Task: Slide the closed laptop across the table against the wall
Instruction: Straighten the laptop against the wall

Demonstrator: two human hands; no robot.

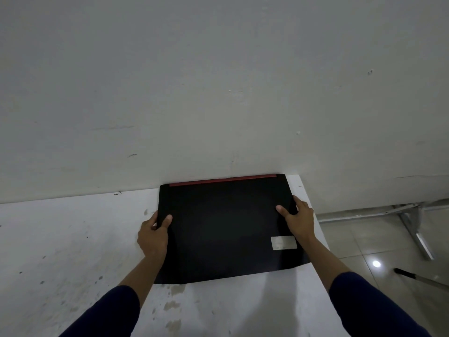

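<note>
A closed black laptop [226,227] with a red strip along its far edge and a silver sticker near its right front lies flat on the white table [73,239]. Its far edge sits at the grey wall [218,93]. My left hand [154,235] grips the laptop's left edge, thumb on the lid. My right hand [297,216] holds the right edge, thumb on top. Both forearms wear dark blue sleeves.
The table's right edge runs just beside the laptop, with tiled floor [364,239] below. A metal frame leg [413,229] stands on the floor at the right, and a dark-tipped rod [418,277] lies nearer. The tabletop is stained and extends to the left.
</note>
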